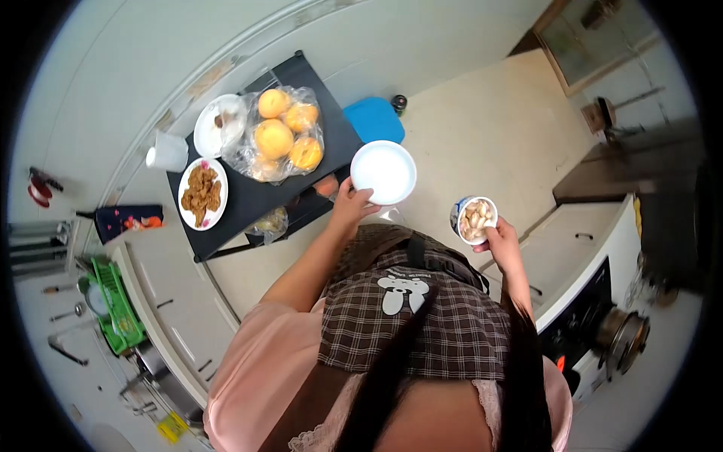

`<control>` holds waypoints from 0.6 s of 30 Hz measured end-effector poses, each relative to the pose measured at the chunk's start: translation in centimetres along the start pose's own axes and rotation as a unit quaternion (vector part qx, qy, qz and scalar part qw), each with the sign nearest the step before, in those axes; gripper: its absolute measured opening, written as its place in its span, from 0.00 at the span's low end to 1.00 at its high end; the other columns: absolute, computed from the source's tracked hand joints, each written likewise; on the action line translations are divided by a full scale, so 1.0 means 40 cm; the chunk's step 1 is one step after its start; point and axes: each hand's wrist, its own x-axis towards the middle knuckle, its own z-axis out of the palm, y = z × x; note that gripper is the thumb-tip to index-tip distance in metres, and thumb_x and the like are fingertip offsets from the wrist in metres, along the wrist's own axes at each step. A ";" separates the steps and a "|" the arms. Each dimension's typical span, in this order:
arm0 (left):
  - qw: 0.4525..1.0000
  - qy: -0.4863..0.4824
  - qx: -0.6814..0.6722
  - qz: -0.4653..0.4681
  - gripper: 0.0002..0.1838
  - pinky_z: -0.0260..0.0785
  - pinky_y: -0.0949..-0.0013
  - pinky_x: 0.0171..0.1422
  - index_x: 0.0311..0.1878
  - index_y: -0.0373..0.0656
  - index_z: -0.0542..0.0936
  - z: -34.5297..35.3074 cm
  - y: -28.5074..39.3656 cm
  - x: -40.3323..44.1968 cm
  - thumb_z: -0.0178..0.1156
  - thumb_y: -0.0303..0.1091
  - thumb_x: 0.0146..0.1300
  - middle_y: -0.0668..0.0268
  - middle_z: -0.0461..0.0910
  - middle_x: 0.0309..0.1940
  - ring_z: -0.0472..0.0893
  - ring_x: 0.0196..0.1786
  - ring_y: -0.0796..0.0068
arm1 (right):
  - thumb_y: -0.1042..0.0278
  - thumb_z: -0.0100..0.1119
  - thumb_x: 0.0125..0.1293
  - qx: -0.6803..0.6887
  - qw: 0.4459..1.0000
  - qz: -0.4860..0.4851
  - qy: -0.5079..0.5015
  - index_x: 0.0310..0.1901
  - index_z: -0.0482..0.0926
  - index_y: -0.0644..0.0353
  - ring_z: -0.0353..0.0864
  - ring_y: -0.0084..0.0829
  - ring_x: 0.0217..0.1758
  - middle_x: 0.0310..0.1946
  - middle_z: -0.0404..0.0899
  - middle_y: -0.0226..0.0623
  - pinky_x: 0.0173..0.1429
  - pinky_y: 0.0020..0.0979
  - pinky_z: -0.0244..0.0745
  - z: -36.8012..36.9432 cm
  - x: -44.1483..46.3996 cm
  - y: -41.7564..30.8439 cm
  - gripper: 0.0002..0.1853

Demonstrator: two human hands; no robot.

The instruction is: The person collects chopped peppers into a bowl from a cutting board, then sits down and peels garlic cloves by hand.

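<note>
My left hand (352, 205) is closed on the rim of a round white bowl (384, 172); its inside shows plain white. To the right, my right hand (502, 242) grips a small tub (456, 214) with a white rim and blue markings on its side. Pale garlic cloves (477, 218) fill the tub. Both are held in the air in front of my checked apron (422, 324), the bowl beside the dark rack's right edge and the tub over the floor.
On the dark rack (339, 124) are a clear bag of oranges (274, 140), a plate of brown food (202, 194), a white plate (205, 134) and a white cup (170, 151). A blue lid-like item (376, 118) is behind. Right stands a stove (580, 316) with a pot (621, 337).
</note>
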 end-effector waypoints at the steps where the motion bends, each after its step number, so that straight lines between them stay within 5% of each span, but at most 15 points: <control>1: 1.000 0.012 -0.010 0.004 0.35 0.78 0.63 0.43 0.63 0.40 0.54 -0.010 0.006 -0.003 0.58 0.27 0.53 0.57 0.70 0.50 0.75 0.49 0.64 | 0.76 0.41 0.59 -0.009 1.000 -0.005 -0.027 0.46 0.72 0.72 0.80 0.29 0.24 0.31 0.79 0.44 0.26 0.25 0.78 0.008 0.037 -0.020 0.16; 13: 0.995 0.059 -0.077 -0.006 0.26 0.77 0.64 0.45 0.61 0.40 0.60 0.147 -0.076 0.103 0.51 0.25 0.58 0.58 0.73 0.49 0.78 0.47 0.65 | 0.75 0.42 0.62 -0.085 0.966 0.017 -0.244 0.49 0.70 0.70 0.81 0.28 0.27 0.35 0.78 0.44 0.26 0.24 0.79 -0.026 0.572 -0.138 0.15; 18: 0.949 0.204 -0.238 -0.033 0.24 0.69 0.56 0.57 0.59 0.37 0.60 0.225 -0.188 0.360 0.51 0.29 0.58 0.56 0.69 0.52 0.74 0.52 0.58 | 0.75 0.43 0.62 -0.188 0.936 -0.019 -0.296 0.54 0.68 0.69 0.80 0.28 0.31 0.39 0.77 0.43 0.28 0.25 0.78 -0.080 0.775 -0.233 0.19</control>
